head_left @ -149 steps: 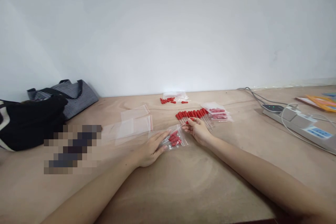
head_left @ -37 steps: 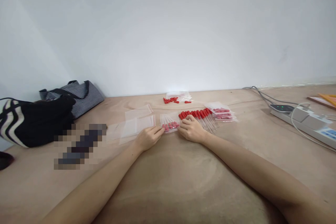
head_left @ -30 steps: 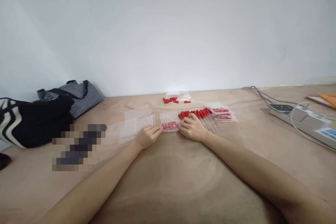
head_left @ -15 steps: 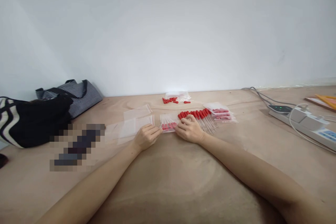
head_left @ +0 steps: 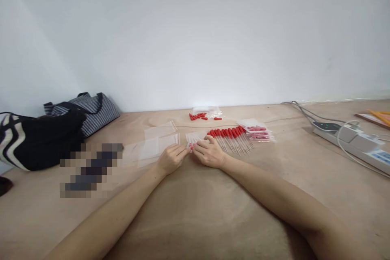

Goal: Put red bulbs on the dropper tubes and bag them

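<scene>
Between my hands a small clear zip bag lies on the table, with several red-ended droppers showing through it. My left hand pinches the near left corner of this bag. Closed over its near edge is my right hand, which hides part of the red ends. Right beside the right hand, a row of loose droppers with red bulbs and clear thin stems is laid out. Flat clear zip bags rest just beyond my left hand. Filled bags are stacked to the right of the row.
Loose red bulbs and clear stems lie near the wall. A black bag and a striped bag stand at the left, by a blurred dark object. On the right are a power strip with cables and some orange items.
My right hand has slid left along the bag's near edge, closer to my left hand, and covers more of the red ends. The left hand stays almost in place.
</scene>
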